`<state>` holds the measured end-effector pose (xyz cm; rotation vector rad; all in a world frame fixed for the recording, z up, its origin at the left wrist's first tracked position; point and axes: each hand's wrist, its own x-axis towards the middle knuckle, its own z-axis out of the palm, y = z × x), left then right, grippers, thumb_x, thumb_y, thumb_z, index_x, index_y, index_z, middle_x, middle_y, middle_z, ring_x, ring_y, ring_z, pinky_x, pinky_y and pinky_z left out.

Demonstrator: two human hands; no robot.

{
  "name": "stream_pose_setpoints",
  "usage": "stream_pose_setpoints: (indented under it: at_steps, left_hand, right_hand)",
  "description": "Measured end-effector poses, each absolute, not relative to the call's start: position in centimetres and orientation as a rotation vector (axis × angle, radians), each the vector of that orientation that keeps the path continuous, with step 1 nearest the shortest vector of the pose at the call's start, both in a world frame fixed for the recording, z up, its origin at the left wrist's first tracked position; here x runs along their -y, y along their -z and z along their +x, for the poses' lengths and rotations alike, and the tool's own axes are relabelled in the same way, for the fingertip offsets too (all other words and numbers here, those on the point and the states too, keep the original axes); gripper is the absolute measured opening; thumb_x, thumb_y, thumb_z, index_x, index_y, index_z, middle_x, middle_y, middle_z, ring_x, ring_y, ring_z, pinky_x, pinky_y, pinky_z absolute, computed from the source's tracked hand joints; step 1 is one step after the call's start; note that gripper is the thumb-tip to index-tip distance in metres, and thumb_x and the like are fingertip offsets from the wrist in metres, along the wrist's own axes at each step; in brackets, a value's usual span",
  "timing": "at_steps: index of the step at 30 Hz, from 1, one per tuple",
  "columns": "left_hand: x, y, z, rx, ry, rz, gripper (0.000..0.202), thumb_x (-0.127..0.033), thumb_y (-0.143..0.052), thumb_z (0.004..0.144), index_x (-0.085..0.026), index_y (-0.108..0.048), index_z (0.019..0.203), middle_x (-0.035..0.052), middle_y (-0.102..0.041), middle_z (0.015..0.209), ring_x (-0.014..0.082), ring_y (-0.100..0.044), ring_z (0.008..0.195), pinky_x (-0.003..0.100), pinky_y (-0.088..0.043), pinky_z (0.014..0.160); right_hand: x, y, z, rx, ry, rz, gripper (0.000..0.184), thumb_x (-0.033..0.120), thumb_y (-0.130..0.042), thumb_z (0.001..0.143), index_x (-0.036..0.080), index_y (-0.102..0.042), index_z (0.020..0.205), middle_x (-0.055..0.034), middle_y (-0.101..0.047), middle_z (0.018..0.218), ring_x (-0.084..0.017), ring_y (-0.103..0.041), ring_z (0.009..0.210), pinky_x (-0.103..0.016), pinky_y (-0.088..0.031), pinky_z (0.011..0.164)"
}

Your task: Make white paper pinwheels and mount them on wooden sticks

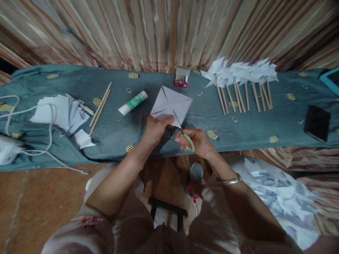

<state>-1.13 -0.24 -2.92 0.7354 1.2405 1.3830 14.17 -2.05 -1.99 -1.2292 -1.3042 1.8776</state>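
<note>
A square sheet of white paper (176,100) is pinched in my left hand (159,127), thumb on top near its lower edge. Slits run inward from its corners. My right hand (197,141) is closed round the green-handled scissors (188,141), whose blades meet the paper at its lower corner. Just behind the sheet stands a small open red box (181,82) with shiny metal pins inside. To the left of the sheet lies a glue stick (133,102) with a green and white label.
Several paper pinwheels on sticks (239,83) lie at the back right. On the left are stacked paper sheets (57,114), loose wooden sticks (100,104) and a white cable (50,141). A dark phone-like object (317,123) and a blue-edged tablet (332,80) are at the right. White paper pieces fill a bag (280,201) below.
</note>
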Motion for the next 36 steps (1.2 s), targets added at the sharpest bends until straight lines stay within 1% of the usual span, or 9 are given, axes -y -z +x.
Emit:
stream_pose_setpoints:
  at_steps: [9, 13, 17, 20, 23, 28, 31, 34, 36]
  left_hand:
    - [0.3, 2.9, -1.1, -1.215, -1.400, 0.678, 0.023, -0.028, -0.078, 0.053, -0.016, -0.065, 0.067, 0.0023, -0.068, 0.071, 0.0169, -0.063, 0.065, 0.027, -0.055, 0.057]
    - [0.1, 2.5, -1.6, -1.191, -1.423, 0.644, 0.028, -0.025, -0.079, 0.052, -0.015, -0.068, 0.075, 0.0034, -0.071, 0.078, 0.0176, -0.066, 0.070, 0.029, -0.056, 0.061]
    - [-0.2, 2.4, -2.4, -1.171, -1.448, 0.654, 0.026, -0.023, -0.079, 0.052, -0.015, -0.066, 0.074, 0.0031, -0.072, 0.083, 0.0166, -0.067, 0.072, 0.029, -0.056, 0.063]
    - [-0.3, 2.6, -2.8, -1.180, -1.450, 0.647, 0.026, -0.022, -0.079, 0.052, -0.015, -0.067, 0.074, 0.0021, -0.070, 0.079, 0.0157, -0.066, 0.069, 0.028, -0.056, 0.062]
    - [-0.1, 2.9, -2.7, -1.195, -1.406, 0.642, 0.029, -0.022, -0.079, 0.050, -0.015, -0.068, 0.076, 0.0011, -0.070, 0.075, 0.0159, -0.065, 0.065, 0.028, -0.055, 0.058]
    - [0.6, 3.6, -2.1, -1.252, -1.263, 0.803, 0.024, -0.025, -0.077, 0.052, -0.016, -0.069, 0.073, 0.0021, -0.070, 0.075, 0.0164, -0.063, 0.063, 0.027, -0.051, 0.056]
    - [0.7, 4.1, -2.0, -1.313, -1.161, 0.986, 0.015, -0.025, -0.075, 0.054, -0.016, -0.066, 0.061, -0.0001, -0.066, 0.063, 0.0156, -0.059, 0.059, 0.025, -0.047, 0.055]
    - [0.6, 4.7, -2.1, -1.348, -1.057, 1.156, 0.014, -0.026, -0.072, 0.058, -0.017, -0.062, 0.054, -0.0020, -0.060, 0.054, 0.0136, -0.054, 0.053, 0.024, -0.042, 0.051]
    - [0.5, 5.1, -2.0, -1.358, -1.031, 1.214, 0.014, -0.026, -0.072, 0.060, -0.016, -0.063, 0.057, -0.0017, -0.061, 0.054, 0.0133, -0.054, 0.052, 0.023, -0.041, 0.051]
  right_hand:
    - [2.1, 1.7, 14.7, 1.290, -1.957, -1.330, 0.047, 0.047, -0.091, 0.046, 0.017, -0.067, 0.074, 0.0066, -0.060, 0.050, -0.007, -0.053, 0.044, -0.018, -0.043, 0.043]
    - [2.5, 1.6, 15.6, 1.365, -1.968, -1.377, 0.045, 0.048, -0.089, 0.050, 0.018, -0.067, 0.074, 0.0059, -0.061, 0.054, -0.007, -0.053, 0.046, -0.019, -0.042, 0.044]
    - [2.5, 1.8, 17.4, 1.493, -1.843, -1.426, 0.043, 0.050, -0.088, 0.053, 0.018, -0.067, 0.075, 0.0049, -0.060, 0.053, -0.009, -0.052, 0.047, -0.021, -0.040, 0.044]
    - [1.9, 2.1, 19.4, 1.618, -1.583, -1.532, 0.049, 0.056, -0.085, 0.054, 0.018, -0.069, 0.080, 0.0036, -0.061, 0.055, -0.011, -0.051, 0.048, -0.023, -0.038, 0.045]
    - [1.2, 1.9, 21.3, 1.793, -1.176, -1.640, 0.050, 0.059, -0.078, 0.065, 0.017, -0.071, 0.092, 0.0031, -0.059, 0.057, -0.012, -0.050, 0.049, -0.025, -0.035, 0.048]
    - [0.4, 1.6, 22.4, 1.964, -0.463, -1.965, 0.044, 0.041, -0.069, 0.078, 0.016, -0.067, 0.114, -0.0040, -0.071, 0.071, -0.022, -0.066, 0.065, -0.031, -0.046, 0.063]
    - [0.3, 1.8, 22.3, 2.034, -0.240, -2.019, 0.041, 0.033, -0.063, 0.082, 0.015, -0.064, 0.118, -0.0103, -0.075, 0.088, -0.028, -0.071, 0.082, -0.036, -0.050, 0.073]
    - [0.2, 2.2, 22.3, 2.091, -0.104, -2.034, 0.040, 0.032, -0.060, 0.083, 0.014, -0.063, 0.119, -0.0135, -0.076, 0.094, -0.031, -0.071, 0.085, -0.037, -0.051, 0.075]
    - [0.0, 2.3, 22.4, 2.097, -0.063, -2.056, 0.040, 0.032, -0.060, 0.084, 0.013, -0.062, 0.118, -0.0150, -0.076, 0.095, -0.031, -0.071, 0.085, -0.038, -0.052, 0.075]
